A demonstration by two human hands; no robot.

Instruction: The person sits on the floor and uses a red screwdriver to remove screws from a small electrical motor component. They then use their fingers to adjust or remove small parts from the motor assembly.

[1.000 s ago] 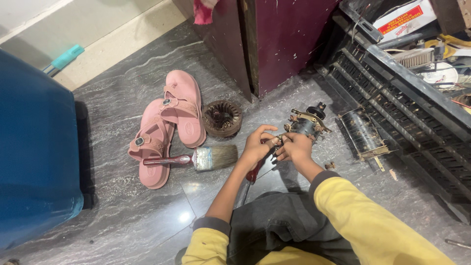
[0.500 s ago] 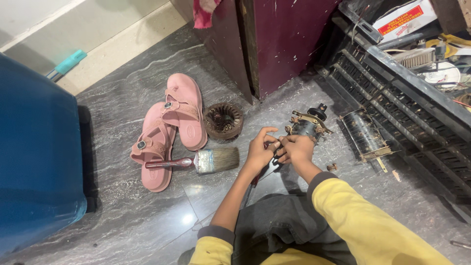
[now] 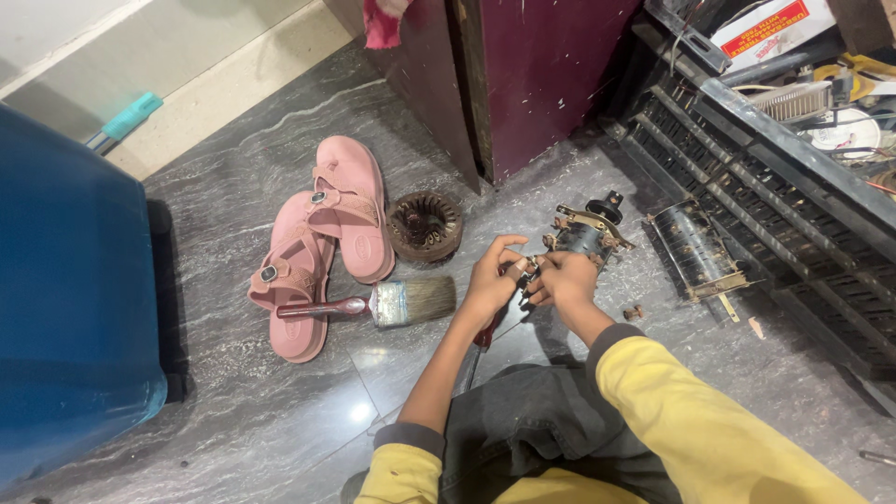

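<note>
Close in, we see our own lap in grey trousers and yellow sleeves, both forearms reaching forward over the dark marble floor. Our left hand and right hand meet over a small metal part, fingers curled and pinched around it; how tightly they close we cannot tell, since the part is mostly hidden. A red-handled tool shows just under the left wrist. Since half a second ago the hands have barely shifted: they stay pressed together at the same spot, so the fiddly work on the part seems to be going on rather than finished.

Just beyond the fingers sits a motor assembly with brass brackets, touching or nearly touching the right hand. Left of the hands lies a paintbrush, then a round wound coil and a pair of pink sandals. Right of the motor lies a cylindrical metal cage.

Farther off, a maroon cabinet blocks the way ahead, a black metal rack hems in the right, and a blue drum fills the left edge. Bare floor remains near our left knee and between drum and sandals.
</note>
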